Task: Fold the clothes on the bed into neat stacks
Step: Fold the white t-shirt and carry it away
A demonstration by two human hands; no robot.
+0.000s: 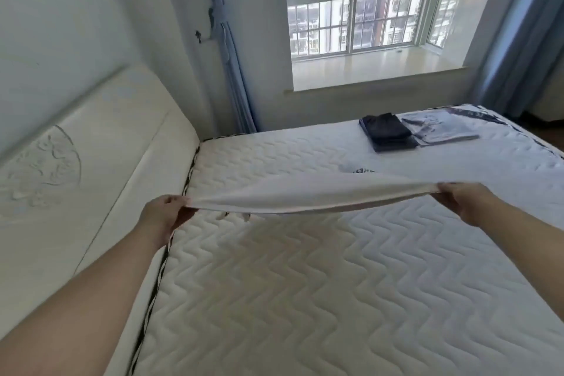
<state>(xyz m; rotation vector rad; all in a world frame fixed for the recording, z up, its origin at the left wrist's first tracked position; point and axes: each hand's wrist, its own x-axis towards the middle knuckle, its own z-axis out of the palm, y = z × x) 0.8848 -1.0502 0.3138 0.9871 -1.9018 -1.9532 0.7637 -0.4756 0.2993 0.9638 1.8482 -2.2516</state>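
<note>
A white garment (311, 192) is stretched flat in the air above the quilted mattress (305, 284). My left hand (166, 212) pinches its left end near the headboard. My right hand (464, 197) pinches its right end. The cloth sags a little in the middle and casts a shadow on the mattress. At the far side of the bed lies a folded dark stack (386, 133), and right beside it a folded pale grey-blue garment (439, 128).
A cream padded headboard (91, 162) runs along the left of the bed. Behind the bed are a white wall, a window with a deep sill (375, 69) and blue curtains (232, 64) on both sides. Dark floor shows at the far right.
</note>
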